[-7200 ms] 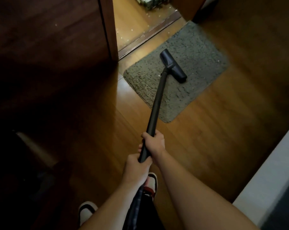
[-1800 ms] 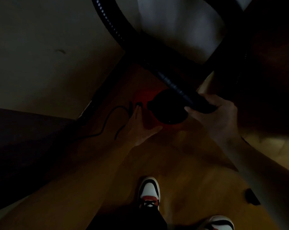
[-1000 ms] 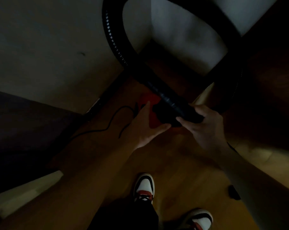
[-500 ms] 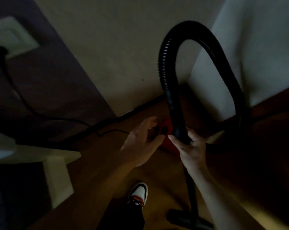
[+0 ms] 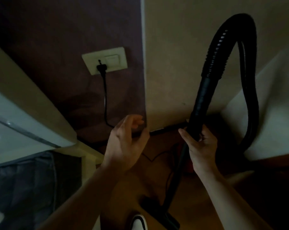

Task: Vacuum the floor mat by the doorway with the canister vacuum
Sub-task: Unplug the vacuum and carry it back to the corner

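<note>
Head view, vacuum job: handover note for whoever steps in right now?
Left hand: open, holds nothing, in the air near the power cord.
Right hand: grips the wand just under the hose, which loops upward.
Floor head is down on the floor.
Done: plug is in the outlet.
The mat is out of view, so its state cannot be told.
Left: check the mat, finish if needed.

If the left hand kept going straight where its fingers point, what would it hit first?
From the left hand, probably the dark wall near its corner; the power cord hangs just left of that line. Depth is unclear.
</note>
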Available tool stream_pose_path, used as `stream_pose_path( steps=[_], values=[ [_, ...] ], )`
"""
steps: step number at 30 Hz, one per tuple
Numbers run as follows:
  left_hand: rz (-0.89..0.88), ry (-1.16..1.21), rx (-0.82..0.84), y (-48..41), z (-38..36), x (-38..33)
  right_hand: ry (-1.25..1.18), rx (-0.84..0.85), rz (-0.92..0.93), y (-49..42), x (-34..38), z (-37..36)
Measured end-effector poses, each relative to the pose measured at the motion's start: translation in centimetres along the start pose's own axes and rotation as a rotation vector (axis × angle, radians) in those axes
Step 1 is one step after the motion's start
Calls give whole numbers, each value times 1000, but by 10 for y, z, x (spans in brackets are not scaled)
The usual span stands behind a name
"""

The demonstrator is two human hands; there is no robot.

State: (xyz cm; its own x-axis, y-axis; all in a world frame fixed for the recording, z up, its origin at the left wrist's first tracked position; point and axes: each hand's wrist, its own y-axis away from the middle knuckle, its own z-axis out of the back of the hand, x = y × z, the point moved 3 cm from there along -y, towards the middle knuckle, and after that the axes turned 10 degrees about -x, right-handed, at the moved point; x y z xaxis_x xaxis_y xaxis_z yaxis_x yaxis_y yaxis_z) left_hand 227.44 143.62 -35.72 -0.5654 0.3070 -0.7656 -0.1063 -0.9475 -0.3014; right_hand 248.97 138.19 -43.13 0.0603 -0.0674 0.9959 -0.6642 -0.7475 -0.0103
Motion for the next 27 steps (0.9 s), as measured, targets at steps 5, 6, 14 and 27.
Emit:
stream_pose_path(
  steps=[5, 6, 14, 27],
  values=[
    [-17, -77, -282, -41, 48, 7, 1, 65, 51, -11, 16, -37],
    [-4, -116, -336, -50, 56, 8, 6, 74, 59, -13, 19, -43],
    [400, -129, -386, -118, 68, 30, 94, 37, 53, -26, 26, -55],
    [605, -7, -359, -153, 22, 45, 118, 51, 32, -27, 21, -61]
  ],
)
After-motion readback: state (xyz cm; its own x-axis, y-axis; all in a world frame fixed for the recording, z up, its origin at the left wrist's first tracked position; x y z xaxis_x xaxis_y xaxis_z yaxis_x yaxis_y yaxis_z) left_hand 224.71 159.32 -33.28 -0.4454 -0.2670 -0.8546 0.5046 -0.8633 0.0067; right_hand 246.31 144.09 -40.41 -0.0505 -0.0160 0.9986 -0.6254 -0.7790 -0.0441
